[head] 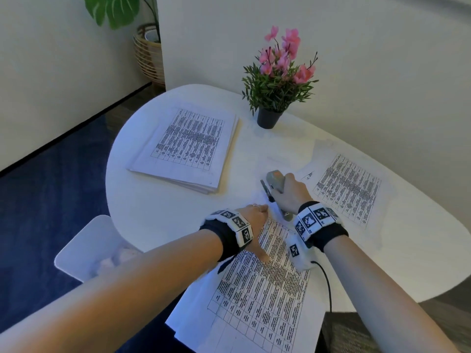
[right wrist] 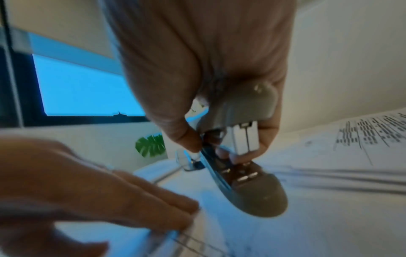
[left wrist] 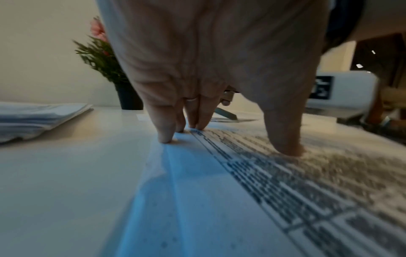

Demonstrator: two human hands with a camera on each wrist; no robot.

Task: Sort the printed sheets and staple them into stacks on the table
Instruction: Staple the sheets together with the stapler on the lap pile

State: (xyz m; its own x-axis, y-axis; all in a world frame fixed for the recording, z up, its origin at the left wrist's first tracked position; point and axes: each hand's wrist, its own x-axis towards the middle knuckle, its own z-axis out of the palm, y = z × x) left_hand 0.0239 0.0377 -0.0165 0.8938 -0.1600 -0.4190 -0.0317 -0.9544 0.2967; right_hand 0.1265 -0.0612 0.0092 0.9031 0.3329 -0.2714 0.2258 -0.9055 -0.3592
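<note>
A set of printed table sheets (head: pixel 260 291) lies at the near edge of the white table (head: pixel 158 215). My left hand (head: pixel 251 225) presses it flat, straight fingers (left wrist: pixel 167 128) and thumb (left wrist: pixel 285 139) on the paper. My right hand (head: pixel 288 192) grips a grey stapler (head: pixel 274 182) at the sheets' far corner; the right wrist view shows the stapler (right wrist: pixel 246 173) with its jaws parted over the paper. A thick stack of printed sheets (head: pixel 188 146) lies at the far left, and another printed set (head: pixel 349 187) lies at the right.
A potted plant with pink flowers (head: pixel 277 80) stands at the table's far edge. A white chair (head: pixel 86 248) stands left of the table over a blue rug. A wicker basket (head: pixel 149 54) sits by the wall. A black cable (head: pixel 327 284) hangs from my right wrist.
</note>
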